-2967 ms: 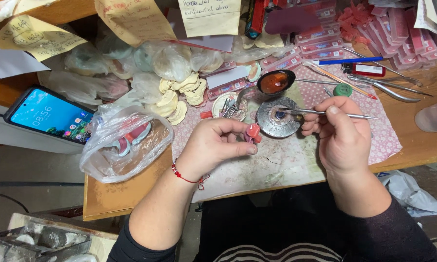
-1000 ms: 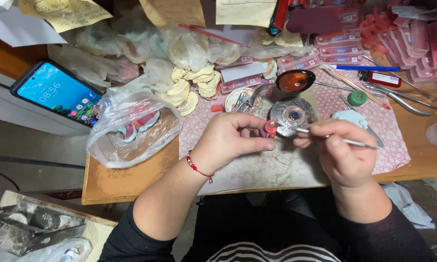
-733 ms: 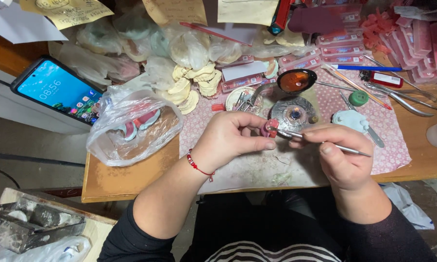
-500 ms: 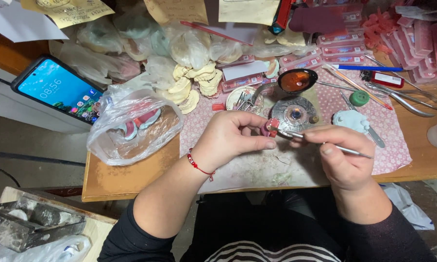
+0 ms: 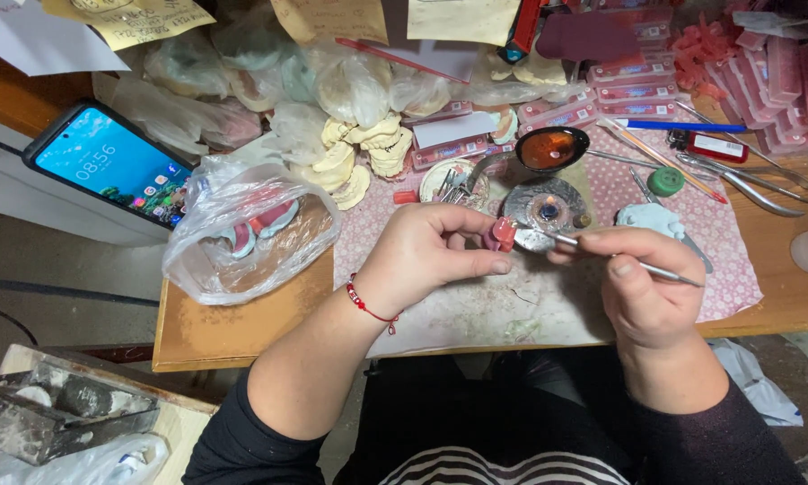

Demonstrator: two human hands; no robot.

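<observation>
My left hand [image 5: 429, 254] pinches a small pink wax denture piece [image 5: 501, 235] between thumb and fingers above the patterned mat [image 5: 736, 278]. A thin metal wax tool [image 5: 601, 253] is gripped like a pen in my right hand [image 5: 642, 292], and its tip touches the pink piece. Just behind the piece sits a round metal burner [image 5: 548, 205] with a small flame. A ladle of melted orange wax [image 5: 550, 149] rests behind the burner.
A clear bag with pink dentures [image 5: 247, 233] lies left of my hands. Yellow plaster casts [image 5: 364, 162], pink wax sheets [image 5: 781, 67], pliers [image 5: 754, 184] and a lit phone [image 5: 108, 166] crowd the wooden bench [image 5: 233, 328]. A green cap [image 5: 665, 180] and a pale blue lump [image 5: 651, 218] lie right.
Both hands have come closer together over the mat. The tool tip now rests on the pink piece, which has stayed in my left fingers. The view has shifted slightly.
</observation>
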